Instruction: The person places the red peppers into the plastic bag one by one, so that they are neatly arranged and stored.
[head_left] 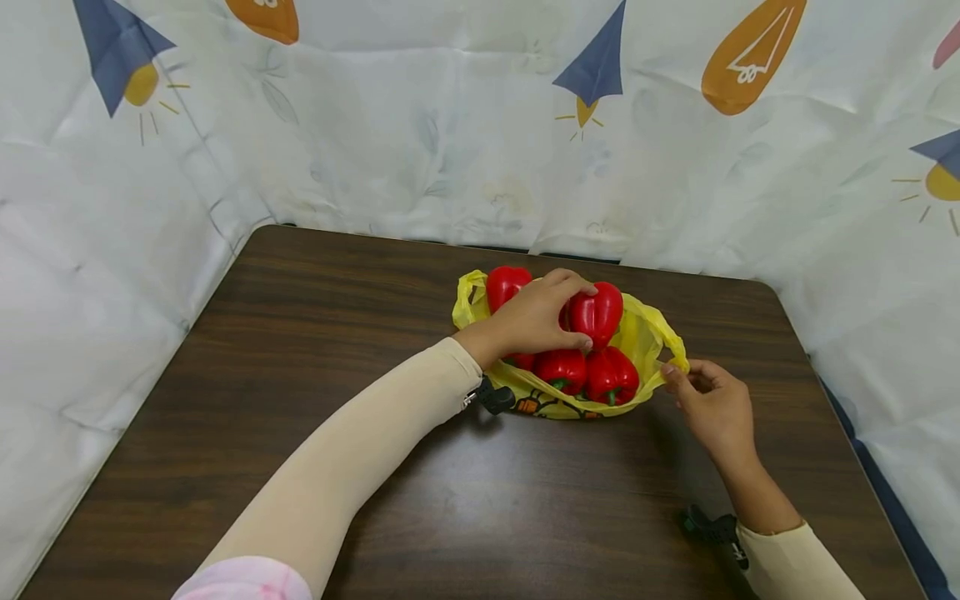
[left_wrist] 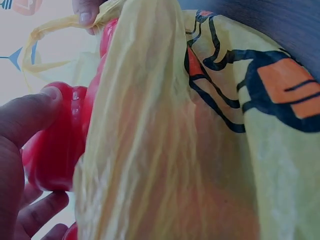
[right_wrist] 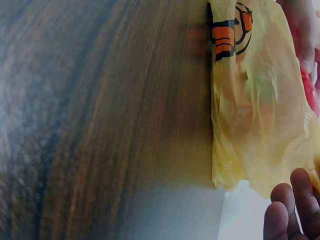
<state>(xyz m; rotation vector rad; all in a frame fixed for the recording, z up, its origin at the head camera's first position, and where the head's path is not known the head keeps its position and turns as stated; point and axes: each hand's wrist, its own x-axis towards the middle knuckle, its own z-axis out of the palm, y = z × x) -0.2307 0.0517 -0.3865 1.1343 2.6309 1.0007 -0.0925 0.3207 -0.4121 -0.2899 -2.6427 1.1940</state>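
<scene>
A yellow plastic bag [head_left: 643,333] with a black and orange print lies on the table, its mouth spread around several red bell peppers [head_left: 611,375]. My left hand [head_left: 536,315] reaches over the bag and grips one red bell pepper [head_left: 597,315] between thumb and fingers. In the left wrist view, the thumb presses on that bell pepper [left_wrist: 60,140] beside the bag's side [left_wrist: 145,125]. At the bag's right end, my right hand [head_left: 712,404] pinches a handle loop. The right wrist view has some of that hand's fingers [right_wrist: 305,195] by the bag's edge.
The dark wooden table [head_left: 300,333] extends to the left of the bag and in front of it. A white printed cloth [head_left: 450,133] hangs behind the table and at both sides. Black straps with buckles [head_left: 712,529] sit at both wrists.
</scene>
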